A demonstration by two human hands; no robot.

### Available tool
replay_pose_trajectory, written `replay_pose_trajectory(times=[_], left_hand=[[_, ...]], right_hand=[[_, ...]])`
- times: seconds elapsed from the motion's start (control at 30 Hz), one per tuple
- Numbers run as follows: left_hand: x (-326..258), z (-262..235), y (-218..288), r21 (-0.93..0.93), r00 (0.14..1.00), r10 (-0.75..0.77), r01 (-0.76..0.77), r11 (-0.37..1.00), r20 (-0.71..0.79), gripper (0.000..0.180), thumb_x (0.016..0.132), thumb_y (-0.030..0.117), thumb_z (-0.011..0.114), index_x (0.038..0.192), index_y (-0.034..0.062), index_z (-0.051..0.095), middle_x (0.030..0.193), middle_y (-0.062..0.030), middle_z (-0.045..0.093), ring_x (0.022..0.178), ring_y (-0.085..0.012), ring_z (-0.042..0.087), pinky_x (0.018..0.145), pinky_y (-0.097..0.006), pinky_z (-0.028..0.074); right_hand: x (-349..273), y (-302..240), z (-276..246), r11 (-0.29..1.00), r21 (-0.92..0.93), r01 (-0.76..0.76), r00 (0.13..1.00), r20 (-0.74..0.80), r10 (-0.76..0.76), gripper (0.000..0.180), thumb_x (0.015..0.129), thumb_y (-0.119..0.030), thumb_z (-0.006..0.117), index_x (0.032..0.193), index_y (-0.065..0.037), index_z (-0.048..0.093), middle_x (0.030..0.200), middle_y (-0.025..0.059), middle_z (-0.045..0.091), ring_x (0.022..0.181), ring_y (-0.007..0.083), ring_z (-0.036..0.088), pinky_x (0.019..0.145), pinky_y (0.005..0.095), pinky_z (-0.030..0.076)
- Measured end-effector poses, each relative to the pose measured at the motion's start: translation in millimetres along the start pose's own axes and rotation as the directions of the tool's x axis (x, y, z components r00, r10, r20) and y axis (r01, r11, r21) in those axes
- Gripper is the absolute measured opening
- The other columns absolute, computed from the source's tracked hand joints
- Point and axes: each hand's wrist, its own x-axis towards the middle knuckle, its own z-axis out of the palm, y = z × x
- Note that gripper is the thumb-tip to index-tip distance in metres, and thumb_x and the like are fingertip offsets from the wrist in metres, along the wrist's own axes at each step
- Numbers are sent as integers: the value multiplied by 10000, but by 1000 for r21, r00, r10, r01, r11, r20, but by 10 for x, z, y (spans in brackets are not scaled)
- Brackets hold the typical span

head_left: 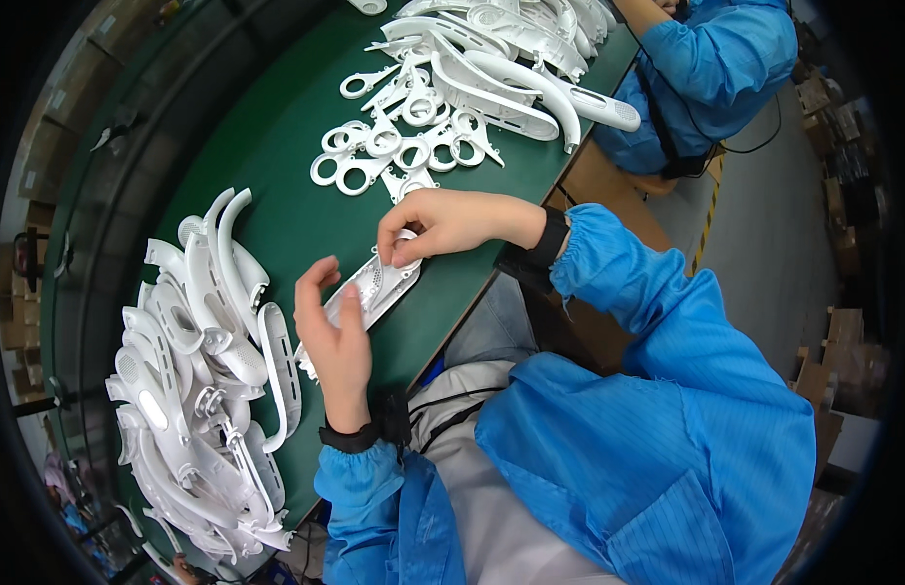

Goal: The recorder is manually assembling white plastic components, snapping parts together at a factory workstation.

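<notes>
A long white plastic housing (376,292) with a perforated patch lies hollow side up on the green table, between my hands. My right hand (442,222) is closed in a pinch at its far end, on a white ring-ended plastic part (406,235) mostly hidden by the fingers. My left hand (333,336) is beside the housing's near end, thumb and fingers apart and curved over it. Whether the left fingertips touch the housing I cannot tell.
Curved white plastic shells (194,361) are heaped on the left. Loose white ring-ended parts (384,141) lie beyond my right hand, with another heap of white shells (501,68) behind them. A co-worker in a blue sleeve (715,63) sits at the upper right. The table edge (452,327) runs close to me.
</notes>
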Motion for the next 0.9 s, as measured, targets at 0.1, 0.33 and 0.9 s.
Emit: replay_pose_trajectory(times=[0.1, 0.33, 0.9], left_hand=[[30, -17, 24, 279, 984, 117, -150, 949, 134, 237, 793, 129, 640, 1008, 30, 631, 1100, -103, 608, 1044, -260, 552, 945, -374, 367], [17, -9, -19, 406, 966, 79, -176, 897, 245, 130, 721, 173, 700, 739, 58, 643, 1110, -67, 621, 1069, -252, 525, 962, -372, 291], [-58, 108, 16, 535, 963, 162, -256, 805, 217, 156, 605, 181, 662, 597, 67, 556, 1009, -78, 607, 946, -246, 529, 820, -399, 321]], right_hand=[[6, 76, 78, 974, 205, -100, 994, -32, 109, 256, 833, -74, 666, 1078, -36, 603, 802, 15, 604, 727, 75, 534, 642, 238, 424], [22, 12, 63, 980, 92, -179, 982, -50, 184, 322, 793, -67, 687, 1093, -40, 576, 770, 14, 572, 708, 90, 533, 647, 242, 425], [111, 5, 113, 904, -426, -25, 994, 84, 67, 389, 713, -139, 712, 1017, -70, 480, 926, 92, 511, 882, 271, 542, 728, 361, 447]])
